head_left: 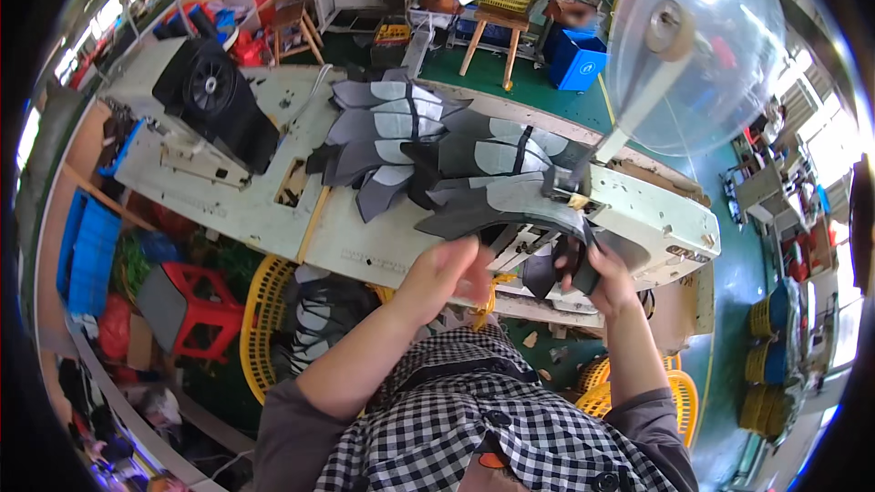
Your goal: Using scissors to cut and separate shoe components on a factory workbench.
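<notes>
A long white-bodied machine stands at the right of the worktable. At its working end lies a dark grey cut piece with a light grey patch, which looks like a shoe upper piece. My right hand pinches a dark end of that material below the machine, with the fingertips partly hidden. Close to the piece's near edge, my left hand is raised, its fingers smeared by motion. Several similar pieces lie in overlapping rows on the table beyond my hands.
The white worktable carries a black motor housing with a wheel at its left. A clear round shield rises at the right. Below stand a yellow basket with dark pieces and a red-and-grey stool. A blue bin sits behind.
</notes>
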Motion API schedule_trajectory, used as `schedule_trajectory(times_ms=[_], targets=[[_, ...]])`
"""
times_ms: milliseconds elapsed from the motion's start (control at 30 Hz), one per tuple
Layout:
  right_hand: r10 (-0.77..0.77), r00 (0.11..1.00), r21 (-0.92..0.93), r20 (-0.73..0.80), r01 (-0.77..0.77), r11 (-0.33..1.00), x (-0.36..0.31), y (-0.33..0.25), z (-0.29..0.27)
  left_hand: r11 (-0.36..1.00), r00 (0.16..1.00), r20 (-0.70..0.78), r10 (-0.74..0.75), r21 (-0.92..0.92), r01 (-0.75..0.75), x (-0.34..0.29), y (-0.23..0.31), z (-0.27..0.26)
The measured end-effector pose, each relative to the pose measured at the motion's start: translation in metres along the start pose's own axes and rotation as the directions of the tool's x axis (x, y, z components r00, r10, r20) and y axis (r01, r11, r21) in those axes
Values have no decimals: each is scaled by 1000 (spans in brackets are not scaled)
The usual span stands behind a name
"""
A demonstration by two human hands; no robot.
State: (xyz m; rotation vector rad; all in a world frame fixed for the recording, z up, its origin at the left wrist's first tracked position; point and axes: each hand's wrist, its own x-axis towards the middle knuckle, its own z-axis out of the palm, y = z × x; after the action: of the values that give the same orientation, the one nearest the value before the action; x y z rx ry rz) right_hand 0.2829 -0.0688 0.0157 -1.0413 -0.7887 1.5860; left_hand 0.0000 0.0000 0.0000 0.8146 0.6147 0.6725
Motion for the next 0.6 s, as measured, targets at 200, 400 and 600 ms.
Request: schedule_trajectory(times_ms=[200, 400, 600], targets=[[621, 759, -125, 195, -609, 783, -32, 96, -12, 523, 799, -565, -206, 626, 578, -125, -150, -143], [679, 650, -683, -342, -668, 295, -13, 152, 4, 592, 290, -822, -490, -70, 803, -220, -316, -260], [713, 680, -822, -171, -497, 278, 13, 176, 16, 800, -17, -803, -596, -595, 80, -265, -342, -238]])
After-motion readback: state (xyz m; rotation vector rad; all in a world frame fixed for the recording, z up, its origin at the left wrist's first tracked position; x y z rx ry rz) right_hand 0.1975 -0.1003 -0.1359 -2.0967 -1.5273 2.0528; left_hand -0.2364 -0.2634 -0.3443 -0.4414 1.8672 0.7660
